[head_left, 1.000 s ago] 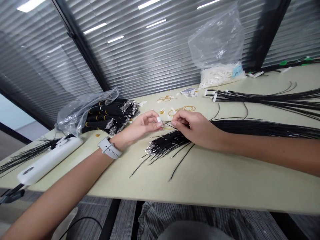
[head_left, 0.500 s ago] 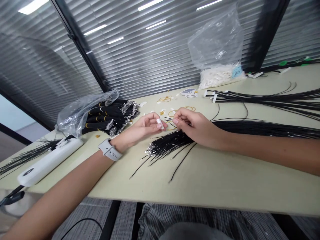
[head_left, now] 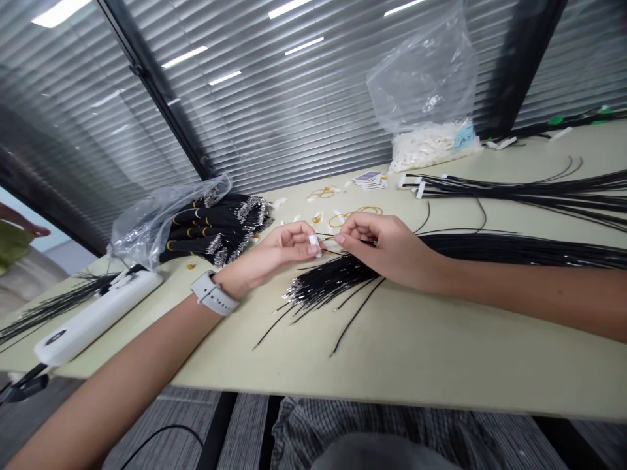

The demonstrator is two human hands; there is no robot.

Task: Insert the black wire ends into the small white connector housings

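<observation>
While you're looking at that pale cream laminate table [head_left: 441,352], what's the left hand [head_left: 287,245] up to?

Pinching a small white plastic connector [head_left: 314,245] between thumb and fingertips, pretty firm grip (white sport-band watch [head_left: 213,294] on that wrist, btw).

And the right hand [head_left: 377,238]?

Fingertips closed on a thin black wire [head_left: 329,236] just beside the connector, though I can't tell from this angle if the two touch.

What's lying under them?

A fanned bundle of black wires with silver ends [head_left: 333,281] sits right below both hands, thin gold rubber bands [head_left: 355,215] lie just past them, and a clear plastic bag of small white parts [head_left: 431,147] sits farther back
</observation>
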